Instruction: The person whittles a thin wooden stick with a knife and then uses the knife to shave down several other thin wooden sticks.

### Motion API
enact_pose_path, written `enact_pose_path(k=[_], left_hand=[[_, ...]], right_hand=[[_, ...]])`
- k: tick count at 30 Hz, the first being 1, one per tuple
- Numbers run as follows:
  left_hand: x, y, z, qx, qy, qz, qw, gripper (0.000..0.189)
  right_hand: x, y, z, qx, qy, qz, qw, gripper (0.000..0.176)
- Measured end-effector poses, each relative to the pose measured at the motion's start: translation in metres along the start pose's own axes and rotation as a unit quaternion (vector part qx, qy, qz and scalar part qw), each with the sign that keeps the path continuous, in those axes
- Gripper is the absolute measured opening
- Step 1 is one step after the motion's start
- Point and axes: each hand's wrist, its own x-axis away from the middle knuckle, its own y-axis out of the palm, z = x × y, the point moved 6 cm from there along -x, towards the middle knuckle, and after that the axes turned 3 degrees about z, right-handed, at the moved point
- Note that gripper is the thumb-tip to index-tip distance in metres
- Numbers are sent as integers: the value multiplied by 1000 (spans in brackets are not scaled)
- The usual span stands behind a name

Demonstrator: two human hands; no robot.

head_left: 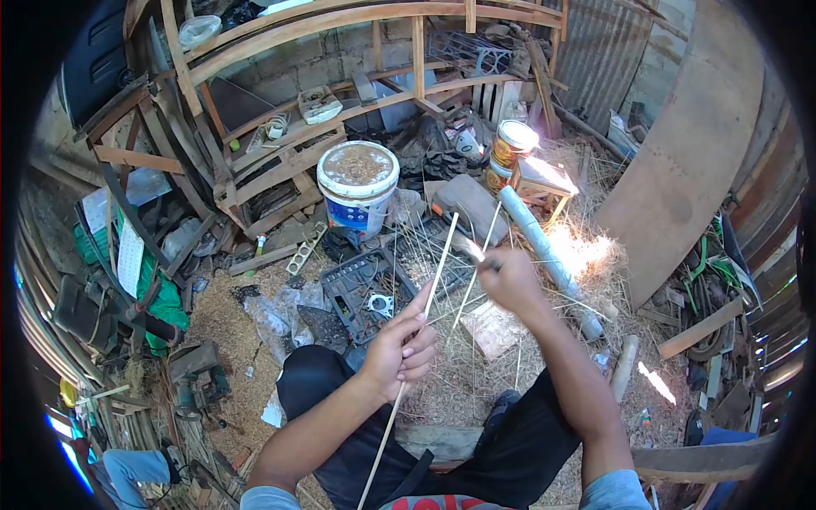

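Observation:
My left hand (401, 347) is closed around a long, thin, pale bamboo strip (443, 262). The strip slants from beyond my fingers down past my wrist between my legs. To the right, my right hand (512, 282) is closed on a knife (469, 247); its dark handle shows at the fist, while glare blurs the pale blade pointing toward the strip. A second thin strip (478, 270) stands at a slant beside the blade. Below my hands, thin shavings cover the ground around a flat pale board (493, 330).
A white bucket (358, 189) stands ahead, near an open tool case (365, 293). A grey pipe (551, 262) slants right of my hands, beside paint cans (514, 143) and a small wooden stool (546, 177). A large plywood sheet (688, 153) leans at right. Wooden frames (323, 34) stand behind.

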Motion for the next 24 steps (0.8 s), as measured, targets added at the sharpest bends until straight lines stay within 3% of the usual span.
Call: enact_pose_path(k=[3,6,9,13,17,20,22,24], left_hand=[[2,6,1,38,0,0,999,57],[5,14,-4,44,-9,-4,999,56],[4,16,-4,34,-7,-7,999,55],[1,22,-5,20,1,3,1000,54],[-1,24,-17,7,-29,12,999,54],[3,32,-27,-6,-73,-23,997,55],[5,31,-33,-20,-91,-41,995,55],[1,25,-24,-35,-43,-12,998,54]], right_hand=[[24,23,-64,78,-70,-61,993,15],[27,26,-74,95,-68,-71,991,8],[22,19,-69,95,-82,-17,992,7],[13,12,-53,101,-17,6,995,8],[-18,-15,23,161,100,77,979,30],[-23,-36,71,86,218,121,965,33],[-24,-52,83,84,244,120,959,33],[-21,-49,81,30,226,102,968,31]])
